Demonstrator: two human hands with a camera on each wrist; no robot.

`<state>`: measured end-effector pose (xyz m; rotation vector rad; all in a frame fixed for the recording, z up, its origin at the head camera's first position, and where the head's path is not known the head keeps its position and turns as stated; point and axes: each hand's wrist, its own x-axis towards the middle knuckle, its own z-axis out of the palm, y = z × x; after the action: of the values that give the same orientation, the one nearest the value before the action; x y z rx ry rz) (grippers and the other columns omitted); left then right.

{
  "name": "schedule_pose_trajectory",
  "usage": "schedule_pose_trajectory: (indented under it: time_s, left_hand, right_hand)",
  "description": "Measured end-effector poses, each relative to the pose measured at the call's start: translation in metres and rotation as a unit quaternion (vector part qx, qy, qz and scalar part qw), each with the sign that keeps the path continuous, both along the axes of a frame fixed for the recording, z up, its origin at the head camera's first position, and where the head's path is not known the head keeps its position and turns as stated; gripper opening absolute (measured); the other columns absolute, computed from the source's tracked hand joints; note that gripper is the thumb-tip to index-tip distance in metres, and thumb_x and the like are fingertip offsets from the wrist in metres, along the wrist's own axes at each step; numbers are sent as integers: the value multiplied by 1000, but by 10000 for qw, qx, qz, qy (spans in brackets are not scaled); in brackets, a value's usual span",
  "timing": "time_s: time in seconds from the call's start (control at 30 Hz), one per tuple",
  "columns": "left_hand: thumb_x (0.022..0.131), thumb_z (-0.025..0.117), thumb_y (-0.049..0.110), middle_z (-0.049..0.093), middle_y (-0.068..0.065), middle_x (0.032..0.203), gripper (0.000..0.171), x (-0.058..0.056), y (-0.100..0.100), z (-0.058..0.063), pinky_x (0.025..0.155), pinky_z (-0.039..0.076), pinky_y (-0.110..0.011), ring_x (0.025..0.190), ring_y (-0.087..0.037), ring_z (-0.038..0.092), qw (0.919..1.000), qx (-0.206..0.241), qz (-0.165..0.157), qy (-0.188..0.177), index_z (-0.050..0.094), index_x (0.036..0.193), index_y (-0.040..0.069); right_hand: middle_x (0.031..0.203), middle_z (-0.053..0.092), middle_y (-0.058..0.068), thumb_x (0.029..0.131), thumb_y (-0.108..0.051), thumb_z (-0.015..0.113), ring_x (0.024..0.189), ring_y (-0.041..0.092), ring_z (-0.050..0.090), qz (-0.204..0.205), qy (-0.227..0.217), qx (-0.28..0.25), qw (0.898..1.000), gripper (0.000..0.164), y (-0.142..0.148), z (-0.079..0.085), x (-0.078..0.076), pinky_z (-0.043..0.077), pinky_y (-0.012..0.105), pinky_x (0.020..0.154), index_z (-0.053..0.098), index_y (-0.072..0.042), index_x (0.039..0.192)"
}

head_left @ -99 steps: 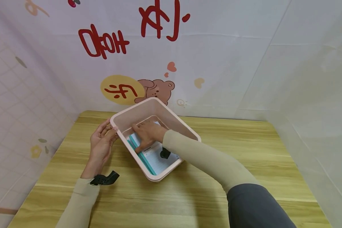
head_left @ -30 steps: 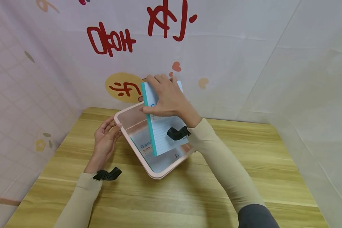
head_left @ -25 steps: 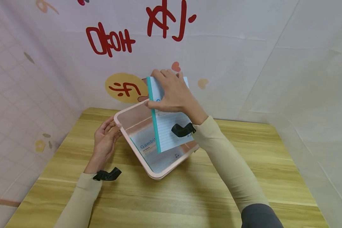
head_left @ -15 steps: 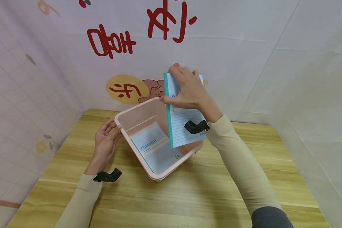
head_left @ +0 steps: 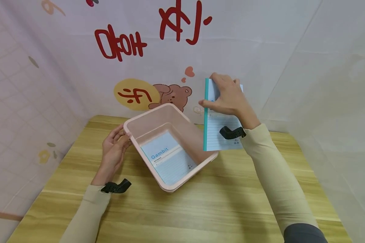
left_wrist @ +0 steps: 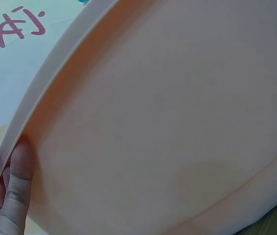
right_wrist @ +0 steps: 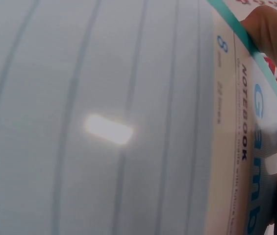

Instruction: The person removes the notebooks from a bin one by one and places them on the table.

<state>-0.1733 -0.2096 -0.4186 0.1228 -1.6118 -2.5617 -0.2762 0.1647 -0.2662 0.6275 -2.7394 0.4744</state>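
My right hand (head_left: 229,96) grips a pale blue notebook (head_left: 220,135) with a teal spine, thumb at the spine and fingers over the top edge. It hangs beyond the right side of a pink plastic bin (head_left: 190,135), its lower end overlapping the bin's right corner in the head view. The right wrist view shows the notebook's cover (right_wrist: 167,122) close up. My left hand (head_left: 114,148) pinches the bin's left rim; in the left wrist view its fingers (left_wrist: 18,196) lie against the bin's outer wall (left_wrist: 153,112). Another notebook (head_left: 167,158), marked Gambit, lies flat inside the bin.
The bin stands tilted in angle on a wood-grain table (head_left: 182,216). Behind rises a white printed cloth wall (head_left: 246,50) with a bear picture, and a side wall stands at each side. Both wrists wear black straps with mounts.
My right hand reached into the bin, lifted one notebook out and carried it to the right. The other notebook inside came into full view. My left hand stays on the rim.
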Motion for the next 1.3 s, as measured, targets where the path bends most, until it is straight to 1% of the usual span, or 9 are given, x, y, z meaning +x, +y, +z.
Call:
schedule_pose_trajectory:
  time_s: [0.17,0.37,0.6,0.73,0.87,1.0,1.07,1.17,1.3]
  left_hand:
    - [98,66,1,58,-7,117,54,1,2,1,80,62,-20,94,-11,68,10000,-22,0,-92,44,147,4]
    - [98,66,1,59,-9,118,56,-1,2,2,81,61,-19,95,-12,69,10000,-41,-1,-50,43,149,3]
    - [97,68,2,57,-10,120,58,-2,4,1,80,62,-19,95,-11,68,10000,-57,28,-67,42,149,2]
    - [97,68,2,57,-9,120,59,0,3,2,80,62,-19,95,-12,68,10000,-39,17,-55,42,150,2]
    - [96,70,4,58,-8,119,59,2,-2,3,80,62,-19,96,-13,69,9999,4,88,-79,43,148,3]
    - [97,69,3,57,-8,119,56,4,-3,2,80,62,-19,96,-12,68,9999,-46,81,-56,44,147,3]
    - [97,68,3,57,-7,119,56,3,-2,2,80,62,-19,97,-12,68,9999,-77,48,-47,44,148,3]
    - [97,68,1,58,-7,118,56,3,0,1,80,62,-19,97,-13,68,10000,-45,30,-1,44,147,2]
    - [97,67,1,58,-8,117,55,2,2,1,79,62,-19,96,-13,68,10000,-2,9,60,44,147,2]
  right_hand:
    - [113,59,12,80,-59,70,107,32,51,-278,-204,-36,9994,70,26,-10,-3,28,52,88,51,-13,129]
    - [113,60,13,81,-59,71,103,31,51,-442,-358,-85,9983,67,54,-25,-7,28,51,85,52,-12,124]
    - [107,59,13,83,-60,70,97,31,49,-651,-768,-12,9949,65,82,-48,-11,26,51,82,51,-11,120]
    - [104,59,13,82,-61,72,96,31,49,-726,-965,14,9927,66,90,-69,-14,26,53,84,51,-11,120]
    - [103,60,11,80,-66,72,97,31,51,-703,-1133,101,9910,72,90,-98,-22,28,56,87,51,-13,123]
    - [113,62,12,79,-67,74,108,32,55,-714,-1285,213,9889,76,91,-122,-28,30,62,92,52,-13,127]
    - [122,63,15,80,-65,74,116,36,55,-759,-1356,353,9872,76,93,-131,-29,30,65,94,51,-12,131]
    - [137,59,19,82,-61,73,128,42,52,-820,-1465,630,9838,78,97,-143,-31,29,71,100,50,-12,138]
    - [151,50,22,85,-58,70,139,47,42,-890,-1639,899,9783,82,101,-157,-32,22,80,108,44,-13,148]
